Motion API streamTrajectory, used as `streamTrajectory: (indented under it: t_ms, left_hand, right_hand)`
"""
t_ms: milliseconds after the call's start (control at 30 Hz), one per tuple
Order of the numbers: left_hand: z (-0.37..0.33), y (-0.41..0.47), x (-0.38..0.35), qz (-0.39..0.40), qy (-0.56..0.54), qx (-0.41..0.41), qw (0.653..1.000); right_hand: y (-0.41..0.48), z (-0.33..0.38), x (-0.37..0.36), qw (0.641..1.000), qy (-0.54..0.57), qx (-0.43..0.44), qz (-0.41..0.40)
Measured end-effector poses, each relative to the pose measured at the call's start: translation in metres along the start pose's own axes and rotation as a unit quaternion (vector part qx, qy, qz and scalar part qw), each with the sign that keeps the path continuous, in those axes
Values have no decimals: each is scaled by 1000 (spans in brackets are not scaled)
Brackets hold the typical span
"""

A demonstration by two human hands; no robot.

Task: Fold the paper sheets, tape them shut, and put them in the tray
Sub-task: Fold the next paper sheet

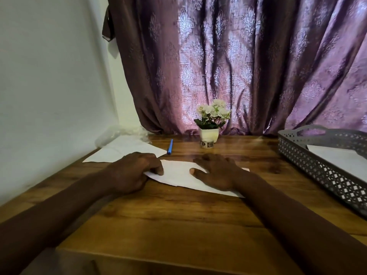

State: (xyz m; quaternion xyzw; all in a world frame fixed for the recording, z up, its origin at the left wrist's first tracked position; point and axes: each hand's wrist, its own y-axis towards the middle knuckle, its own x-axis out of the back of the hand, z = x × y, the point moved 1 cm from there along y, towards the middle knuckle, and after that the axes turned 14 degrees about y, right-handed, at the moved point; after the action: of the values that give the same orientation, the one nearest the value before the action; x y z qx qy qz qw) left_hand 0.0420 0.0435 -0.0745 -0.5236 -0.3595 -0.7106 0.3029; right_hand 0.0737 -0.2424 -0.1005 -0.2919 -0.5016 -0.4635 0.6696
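Observation:
A white paper sheet [176, 173] lies folded on the wooden table [178, 219] in front of me. My left hand [133, 171] rests on its left edge, the thumb pressing down on the corner with the fingers curled. My right hand [216, 171] lies flat on the right half of the sheet, fingers spread. More white sheets [123, 150] lie at the back left. A grey perforated tray [317, 167] stands at the right and holds a white folded paper [341, 157]. No tape is visible.
A blue pen [170, 147] lies behind the sheet. A small white pot of white flowers [210, 126] stands at the table's back edge before a purple curtain [248, 66]. Crumpled clear plastic [121, 133] sits at the back left by the white wall.

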Motion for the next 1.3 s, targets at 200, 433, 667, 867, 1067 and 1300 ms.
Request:
streamTrajectory:
  t_ms: [200,433,667,867,1067,1300]
  left_hand:
    - [-65,15,27,-13,-202,41,978]
    - [-129,65,-9,106,-138,13,985]
    - [-66,46,-13,165,-12,72,984]
    - [-64,46,-14,164,-12,82,983]
    - [-63,43,-18,143,-7,104,984]
    - [-71,32,-13,15,3,185,983]
  right_hand:
    - [1,4,-9,1000,17,5,1]
    - [-7,-3,-5,999,-41,22,8]
    - [-5,-2,-7,999,-13,-36,2]
    - [-27,-30,-3,991,-10,-130,-37]
    - [-41,-40,9,970,-30,-224,-93]
    - [-28,-23,18,979,-51,-95,-174]
